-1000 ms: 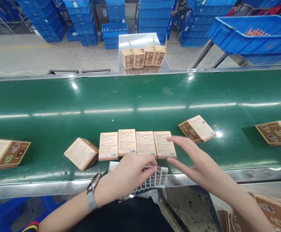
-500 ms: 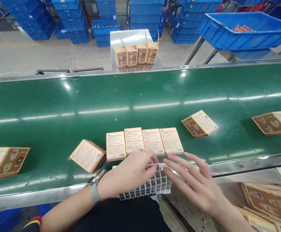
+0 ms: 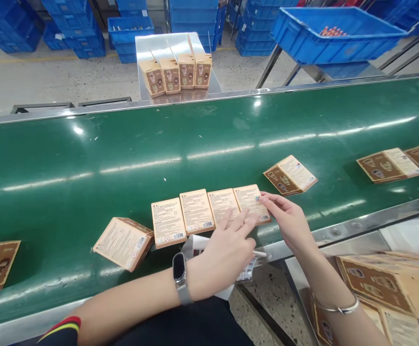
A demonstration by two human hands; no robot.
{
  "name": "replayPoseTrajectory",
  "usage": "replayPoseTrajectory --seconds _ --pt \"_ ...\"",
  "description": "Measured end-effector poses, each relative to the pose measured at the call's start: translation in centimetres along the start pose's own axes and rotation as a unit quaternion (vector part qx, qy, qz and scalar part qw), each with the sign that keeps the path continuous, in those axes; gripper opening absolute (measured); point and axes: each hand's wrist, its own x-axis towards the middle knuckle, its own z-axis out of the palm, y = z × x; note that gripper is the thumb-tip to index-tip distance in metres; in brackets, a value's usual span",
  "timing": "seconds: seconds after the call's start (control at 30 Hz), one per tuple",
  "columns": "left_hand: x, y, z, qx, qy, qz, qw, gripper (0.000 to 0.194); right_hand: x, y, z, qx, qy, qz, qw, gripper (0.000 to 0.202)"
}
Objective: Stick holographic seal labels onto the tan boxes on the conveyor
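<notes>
Four small tan boxes stand in a row at the belt's near edge, printed text facing up. At the right-hand box (image 3: 247, 194), my right hand (image 3: 288, 218) pinches a small shiny sticker (image 3: 257, 198) against the upper right part of its face. My left hand (image 3: 227, 252) lies with fingers spread over the lower parts of the third box (image 3: 222, 199) and the right-hand box. Below its palm is a sheet of small stickers (image 3: 245, 274), mostly hidden; whether the thumb touches it I cannot tell. A tilted box (image 3: 120, 242) lies left of the row.
More boxes lie on the green conveyor belt (image 3: 140, 144), including one (image 3: 290, 175) to the right. Several cartons (image 3: 185, 72) stand on a metal shelf behind it. A blue bin (image 3: 339, 43) is at the back right. Flat cartons (image 3: 375, 283) are stacked at lower right.
My right hand has moved from the sticker sheet up to the right-hand box with a sticker. My left hand has opened out over the boxes. The view has shifted.
</notes>
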Motion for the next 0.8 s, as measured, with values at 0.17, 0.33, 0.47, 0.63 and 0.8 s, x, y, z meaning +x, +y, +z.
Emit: replayPoseTrajectory --seconds 0.17,0.33,0.47,0.63,0.8 --pt "1.0 -0.2 0.5 0.016 -0.061 -0.005 0.998 0.014 0.2 -0.1 -0.4 -0.031 0.026 -0.014 0.999 0.038" --pt "2.0 0.3 0.2 0.027 -0.074 -0.004 0.997 0.017 0.0 0.1 -0.4 -0.141 0.073 -0.106 0.982 0.034" --pt "2.7 0.3 0.6 0.032 -0.08 0.002 0.996 0.013 0.6 0.3 -0.1 -0.201 0.14 -0.162 0.956 0.035" --pt "2.9 0.0 0.3 -0.063 -0.064 0.026 0.996 0.018 0.5 -1.5 -1.4 -0.234 0.233 -0.243 0.912 0.027" --pt "2.0 0.1 -1.6 -0.255 -0.066 -0.092 0.96 0.023 -3.7 -5.0 -4.2 -0.324 -0.14 -0.304 0.885 0.027"
